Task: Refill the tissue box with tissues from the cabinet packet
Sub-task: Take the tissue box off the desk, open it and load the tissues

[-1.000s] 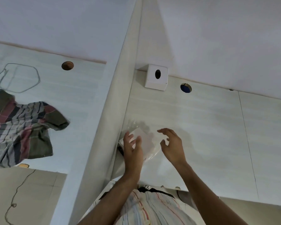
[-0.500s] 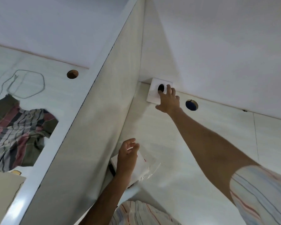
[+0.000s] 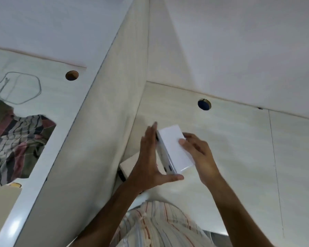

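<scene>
The white tissue box (image 3: 175,148) is held tilted above the shelf, between both hands. My right hand (image 3: 199,154) grips its right side with the thumb on the top face. My left hand (image 3: 150,157) presses flat against its left side, thumb under the near corner. The tissue packet (image 3: 130,164), a white stack in clear plastic, lies on the shelf against the divider, mostly hidden behind my left hand. The box's round opening is out of sight.
A white vertical divider panel (image 3: 100,139) stands to the left of the hands. The pale shelf surface (image 3: 239,148) has a dark round hole (image 3: 204,104). Left of the divider lie a striped cloth (image 3: 16,145), a looped cable (image 3: 20,88) and another hole (image 3: 72,75).
My right hand took the tissue box from the back corner and brought it toward me. My left hand left the packet and now presses against the box's left side.
</scene>
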